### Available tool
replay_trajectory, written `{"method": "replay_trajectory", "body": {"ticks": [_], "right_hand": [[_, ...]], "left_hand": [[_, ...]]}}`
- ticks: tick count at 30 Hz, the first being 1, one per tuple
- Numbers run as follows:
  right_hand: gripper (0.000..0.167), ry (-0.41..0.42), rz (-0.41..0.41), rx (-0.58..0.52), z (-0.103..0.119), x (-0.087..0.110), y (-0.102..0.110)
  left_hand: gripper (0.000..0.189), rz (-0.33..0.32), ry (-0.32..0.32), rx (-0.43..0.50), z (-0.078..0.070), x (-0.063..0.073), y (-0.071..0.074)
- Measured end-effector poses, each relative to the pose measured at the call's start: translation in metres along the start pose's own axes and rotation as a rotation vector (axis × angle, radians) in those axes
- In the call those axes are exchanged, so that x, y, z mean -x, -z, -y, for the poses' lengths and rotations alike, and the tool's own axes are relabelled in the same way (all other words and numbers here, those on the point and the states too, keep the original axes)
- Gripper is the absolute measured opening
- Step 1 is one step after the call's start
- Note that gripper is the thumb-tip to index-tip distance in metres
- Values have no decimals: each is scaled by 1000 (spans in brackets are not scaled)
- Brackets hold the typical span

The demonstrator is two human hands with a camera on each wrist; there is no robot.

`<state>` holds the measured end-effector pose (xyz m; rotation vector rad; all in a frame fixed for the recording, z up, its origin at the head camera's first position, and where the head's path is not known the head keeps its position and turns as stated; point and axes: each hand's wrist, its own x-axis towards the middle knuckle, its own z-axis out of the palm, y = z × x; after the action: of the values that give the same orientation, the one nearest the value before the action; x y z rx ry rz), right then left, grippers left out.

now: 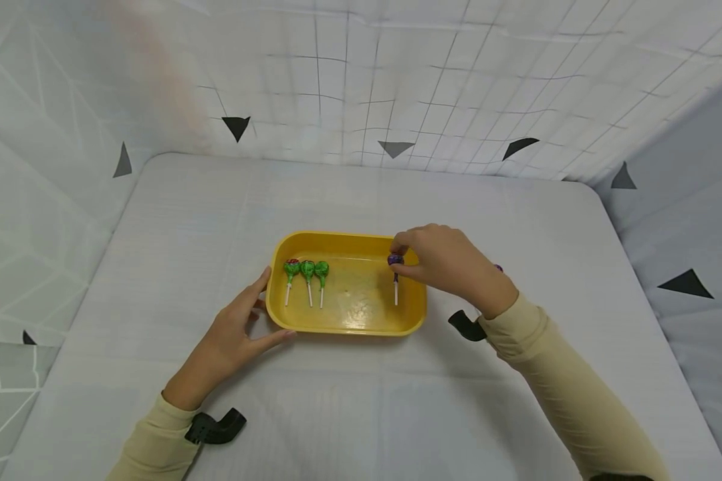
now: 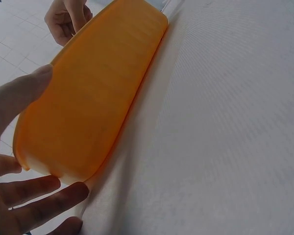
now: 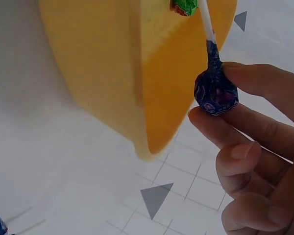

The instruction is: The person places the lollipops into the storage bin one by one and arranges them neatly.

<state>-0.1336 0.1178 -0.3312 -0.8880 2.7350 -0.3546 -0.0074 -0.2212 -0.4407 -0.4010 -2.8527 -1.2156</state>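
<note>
A yellow tray (image 1: 349, 332) stands on the white-covered table. Three green-wrapped lollipops (image 1: 307, 268) lie side by side at its left end, their white sticks toward me. My right hand (image 1: 448, 257) pinches a purple-wrapped lollipop (image 3: 215, 93) by its head between thumb and fingers, over the tray's right end. Its stick points toward me in the head view. At the tray's left end, my left hand (image 1: 231, 341) rests with spread fingers along the outer wall and the thumb at the front rim.
Another purple lollipop (image 1: 499, 268) lies on the table right of the tray, mostly hidden behind my right wrist. White sheeting with grid lines and dark triangles (image 1: 236, 127) rises behind the table (image 1: 204, 207) and at its sides.
</note>
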Motion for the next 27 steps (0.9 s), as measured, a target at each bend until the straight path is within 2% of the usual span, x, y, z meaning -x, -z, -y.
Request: {"method": "replay_trajectory", "body": {"ticks": [17,27], "right_hand": [[17,-29,51,24,20,-24,-5],[14,-7,71,25,27,-36,-9]], "left_hand": [[113,-2,-5,-11,-1,-1,0],[112,-2,-6,-11,-2,-1,1]]}}
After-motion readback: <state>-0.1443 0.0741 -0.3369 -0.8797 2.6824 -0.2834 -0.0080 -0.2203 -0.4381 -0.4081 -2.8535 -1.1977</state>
